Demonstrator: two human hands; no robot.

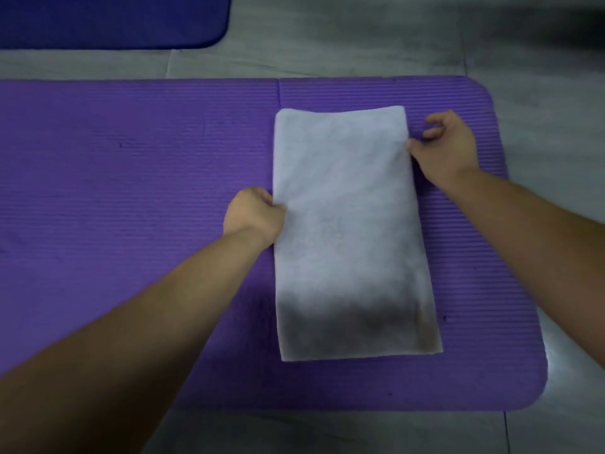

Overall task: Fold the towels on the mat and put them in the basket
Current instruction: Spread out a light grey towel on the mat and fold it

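Towel (347,224) folded long on the purple mat (131,191), right of middle, near end lost in shadow, left hand (253,214) gripping its left edge, fingertips hidden underneath, right hand (448,142) curled at its right edge, grasp unclear, blue mat (108,18) cut off far left.

Only the person's arms are shown: the left forearm (131,322) and the right forearm (540,221) are seen bare to the frame's edge, and the left hand (255,217) and right hand (450,144) are likewise uncovered.

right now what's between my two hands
The white towel, flat on the purple mat, fills that stretch in the head view; left hand and right hand are at its side edges.
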